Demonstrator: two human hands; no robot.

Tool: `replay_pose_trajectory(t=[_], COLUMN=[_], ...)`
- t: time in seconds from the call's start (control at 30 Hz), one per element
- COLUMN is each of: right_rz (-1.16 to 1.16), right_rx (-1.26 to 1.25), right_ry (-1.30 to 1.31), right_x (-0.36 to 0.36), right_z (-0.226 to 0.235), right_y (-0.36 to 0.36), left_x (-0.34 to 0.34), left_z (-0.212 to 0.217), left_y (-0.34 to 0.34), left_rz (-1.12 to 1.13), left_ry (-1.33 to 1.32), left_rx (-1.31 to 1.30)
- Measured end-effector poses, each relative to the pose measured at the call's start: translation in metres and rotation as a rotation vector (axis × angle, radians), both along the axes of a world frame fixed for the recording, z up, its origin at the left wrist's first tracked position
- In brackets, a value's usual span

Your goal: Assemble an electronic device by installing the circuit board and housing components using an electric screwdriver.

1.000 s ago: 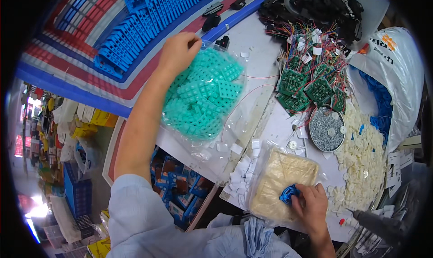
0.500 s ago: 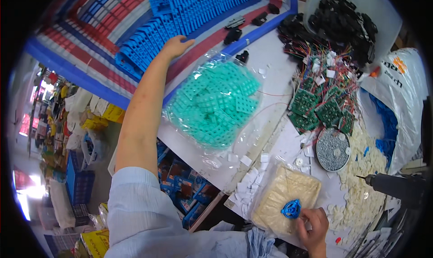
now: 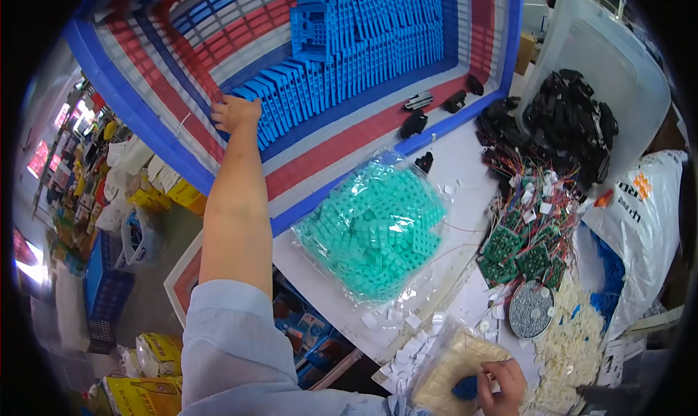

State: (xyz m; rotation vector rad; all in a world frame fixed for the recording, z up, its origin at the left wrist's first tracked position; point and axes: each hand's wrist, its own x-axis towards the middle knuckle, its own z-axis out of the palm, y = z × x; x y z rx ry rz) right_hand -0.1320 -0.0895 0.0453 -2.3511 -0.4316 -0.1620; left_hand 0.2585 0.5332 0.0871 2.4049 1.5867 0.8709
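My left hand [image 3: 236, 114] reaches far into the large striped basket [image 3: 305, 176], at the left end of a row of blue plastic panels [image 3: 342, 85] standing on edge. Its fingers are curled there, and whatever lies inside them is hidden. Low on the right, my right hand [image 3: 503, 383] is closed, thumb and forefinger at the edge of a small round blue plastic part [image 3: 465, 388]. That part is over a clear bag of flat beige pieces [image 3: 447, 361]. Between the hands lies a clear bag of turquoise perforated pieces [image 3: 374, 227].
Green circuit boards [image 3: 534, 260] with tangled wires lie right of centre, beside a round tin of small metal bits [image 3: 531, 309]. Behind them stands a clear bin of black parts [image 3: 571, 122]. Loose cream pieces [image 3: 571, 350] and a white sack [image 3: 647, 220] are at the right.
My left hand has moved left, from above the panels to the row's left end, its fingers now curled. The view has shifted, so the bench sits lower. My right hand stays by the blue part.
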Motion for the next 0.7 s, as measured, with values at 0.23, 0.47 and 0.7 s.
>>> replay_pose_trajectory(t=[0.23, 0.47, 0.7], right_rz=[0.099, 0.040, 0.049], right_rx=[-0.018, 0.003, -0.027], right_ry=[0.025, 0.084, 0.111], right_x=[0.022, 0.027, 0.031], right_z=[-0.006, -0.003, -0.014], right_y=[0.011, 0.012, 0.004], left_x=[0.012, 0.028, 0.028], left_z=[0.015, 0.007, 0.012], left_y=[-0.008, -0.016, 0.027], left_rz=[-0.101, -0.191, -0.276], left_ry=[0.086, 0.292, 0.374], left_rx=[-0.165, -0.065, -0.096])
